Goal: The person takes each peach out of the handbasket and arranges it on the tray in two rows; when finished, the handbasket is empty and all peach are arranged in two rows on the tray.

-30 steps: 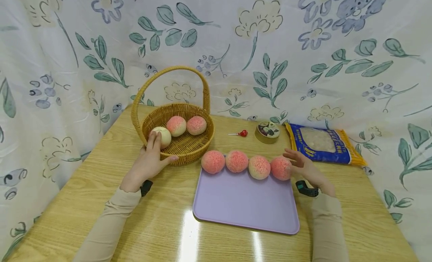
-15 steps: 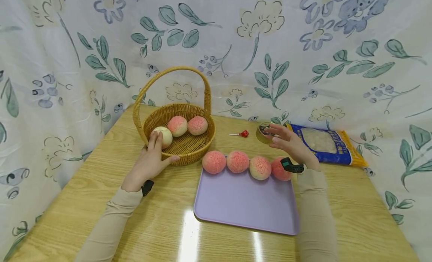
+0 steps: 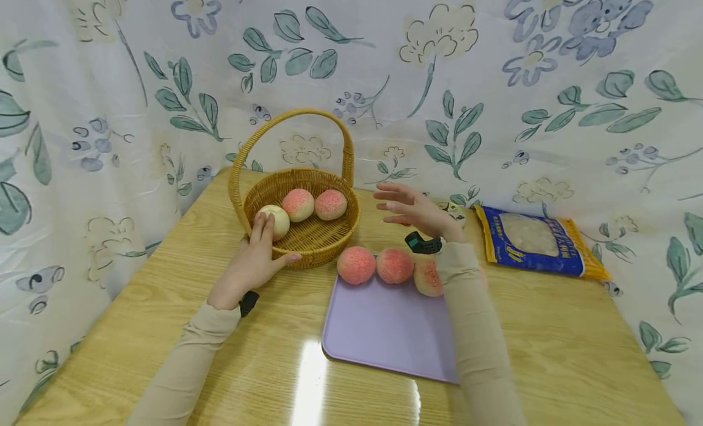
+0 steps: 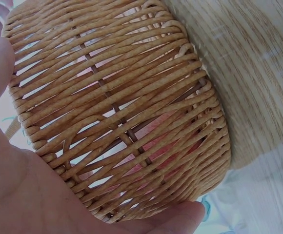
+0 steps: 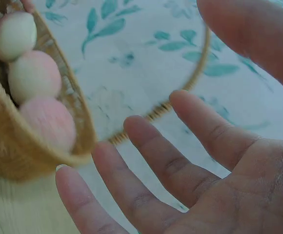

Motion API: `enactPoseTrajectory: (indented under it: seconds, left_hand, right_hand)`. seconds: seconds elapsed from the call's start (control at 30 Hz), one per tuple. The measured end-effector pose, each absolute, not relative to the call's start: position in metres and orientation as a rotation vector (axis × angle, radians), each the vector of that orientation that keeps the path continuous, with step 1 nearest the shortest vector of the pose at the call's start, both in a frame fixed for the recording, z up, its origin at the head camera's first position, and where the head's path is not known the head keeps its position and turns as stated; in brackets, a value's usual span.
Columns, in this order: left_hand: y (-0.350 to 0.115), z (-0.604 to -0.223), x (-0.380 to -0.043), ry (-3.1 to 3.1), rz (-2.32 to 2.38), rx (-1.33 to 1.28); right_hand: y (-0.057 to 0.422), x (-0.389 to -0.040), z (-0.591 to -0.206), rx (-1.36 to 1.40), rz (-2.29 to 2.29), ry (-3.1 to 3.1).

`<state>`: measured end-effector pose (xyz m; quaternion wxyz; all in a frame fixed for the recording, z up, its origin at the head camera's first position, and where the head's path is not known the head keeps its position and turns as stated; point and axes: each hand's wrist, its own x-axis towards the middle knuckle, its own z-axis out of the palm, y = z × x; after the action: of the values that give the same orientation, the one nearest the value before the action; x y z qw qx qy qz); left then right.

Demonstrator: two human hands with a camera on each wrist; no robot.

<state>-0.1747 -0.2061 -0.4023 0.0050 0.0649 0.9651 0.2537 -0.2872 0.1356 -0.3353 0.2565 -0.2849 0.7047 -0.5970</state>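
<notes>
touching wicker basket [image 3: 321,253]: left hand [image 3: 251,265]

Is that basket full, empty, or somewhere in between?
Somewhere in between: the head view shows three peach-like balls inside the basket, with bare woven floor beside them.

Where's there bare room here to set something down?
The table is bare right of the right sleeve, in front of the blue bag, and between the left sleeve and the purple tray. So is the tray's visible front. It's crowded along the tray's back edge, lined with pink balls, and behind it, where the right hand partly hides a round tin.
</notes>
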Motion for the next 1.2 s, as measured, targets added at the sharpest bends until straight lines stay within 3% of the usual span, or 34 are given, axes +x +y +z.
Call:
enactPoseTrajectory:
  seconds: [0.77, 1.2]
  left_hand:
    - [-0.209, -0.403, -0.174, 3.033, 0.759, 0.139]
    - [-0.204, -0.403, -0.173, 3.034, 0.8, 0.117]
  right_hand:
    - [0.005, -0.306, -0.351, -0.779, -1.462, 1.704]
    - [-0.041, -0.31, -0.368, -0.561, -1.403, 1.685]
